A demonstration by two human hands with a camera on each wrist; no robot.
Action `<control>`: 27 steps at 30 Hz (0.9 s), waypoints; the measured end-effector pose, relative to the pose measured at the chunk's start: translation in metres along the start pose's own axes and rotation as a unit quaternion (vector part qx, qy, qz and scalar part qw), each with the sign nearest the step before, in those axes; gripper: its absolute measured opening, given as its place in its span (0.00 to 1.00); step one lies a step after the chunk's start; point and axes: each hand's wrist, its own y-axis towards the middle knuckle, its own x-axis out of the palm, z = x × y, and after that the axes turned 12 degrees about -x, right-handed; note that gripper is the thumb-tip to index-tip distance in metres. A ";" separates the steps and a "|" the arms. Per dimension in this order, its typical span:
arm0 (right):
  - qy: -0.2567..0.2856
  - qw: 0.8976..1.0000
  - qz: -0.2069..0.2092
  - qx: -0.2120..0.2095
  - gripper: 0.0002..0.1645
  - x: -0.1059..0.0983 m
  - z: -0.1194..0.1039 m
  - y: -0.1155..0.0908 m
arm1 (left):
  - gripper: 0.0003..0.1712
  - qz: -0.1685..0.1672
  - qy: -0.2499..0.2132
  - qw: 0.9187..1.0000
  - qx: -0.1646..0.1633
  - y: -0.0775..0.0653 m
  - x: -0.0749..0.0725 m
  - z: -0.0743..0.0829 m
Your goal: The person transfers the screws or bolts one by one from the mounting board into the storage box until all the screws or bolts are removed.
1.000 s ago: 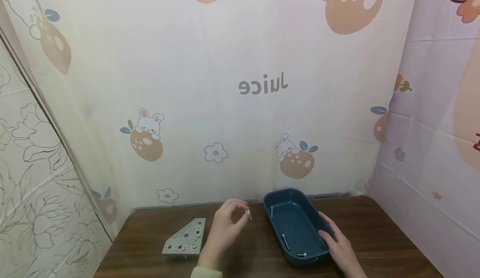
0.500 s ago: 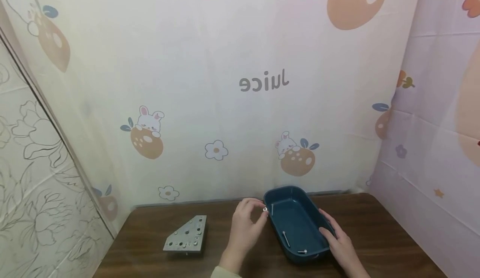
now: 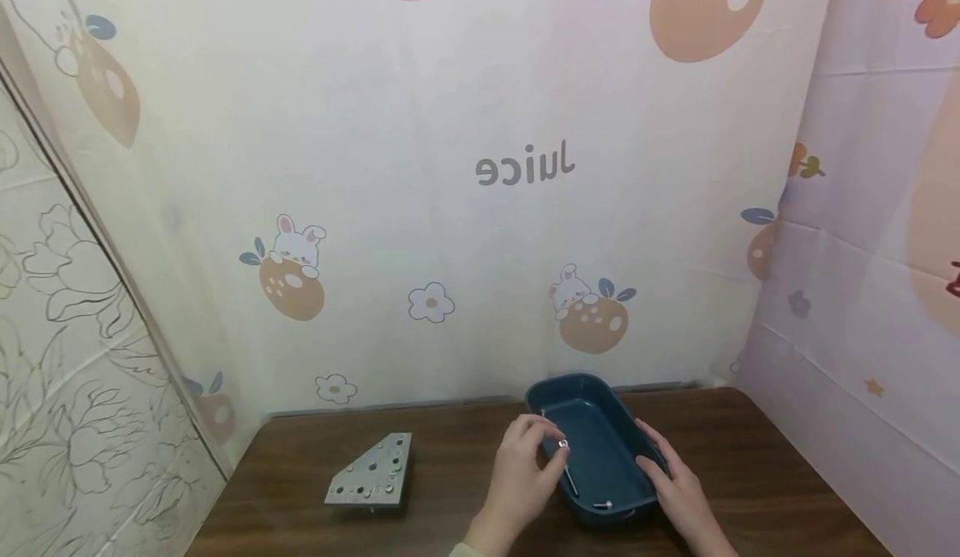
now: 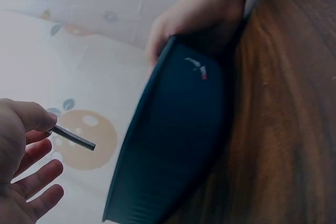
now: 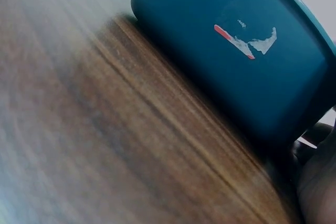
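Between thumb and index finger, my left hand (image 3: 522,469) pinches a metal bolt (image 4: 75,138). Its threaded shank sticks out past the fingertips in the left wrist view, while the other fingers are spread. The hand overlaps the left rim of a deep blue rectangular dish (image 3: 603,449) in the head view. My right hand (image 3: 678,490) grips the dish's right side near the front corner, thumb over the rim. Inside the dish lie a long bolt (image 3: 572,480) and a shorter bolt (image 3: 603,505); the left hand mostly hides another piece near the back left.
A grey metal plate (image 3: 378,474) with a slanted corner, several holes and small bolts in it stands at the left of the brown wooden table (image 3: 450,532). A patterned curtain (image 3: 375,207) hangs behind the table. Torn sticker remains (image 5: 236,40) mark the dish's outer wall.
My left hand has moved right with the bolt, from the table between plate and dish to over the dish's left rim. The right hand and dish have stayed in place.
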 end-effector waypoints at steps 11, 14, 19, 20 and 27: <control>-0.005 0.999 0.005 -0.039 0.38 0.001 0.000 -0.001 | 0.03 -0.060 0.017 0.997 -0.045 -0.006 0.009 0.000; -0.002 0.999 0.001 -0.032 0.39 0.001 -0.001 -0.001 | 0.03 -0.062 0.020 0.997 -0.045 -0.007 0.011 0.000; 0.006 1.000 -0.007 -0.015 0.40 0.000 -0.002 0.000 | 0.03 -0.069 0.018 0.997 -0.041 -0.007 0.014 -0.001; 0.006 1.000 -0.004 -0.018 0.40 0.000 -0.002 -0.001 | 0.03 -0.071 0.018 0.997 -0.041 -0.007 0.015 -0.001; 0.015 0.999 0.014 -0.048 0.38 0.002 0.000 -0.003 | 0.03 -0.082 0.024 0.996 -0.036 -0.009 0.019 -0.001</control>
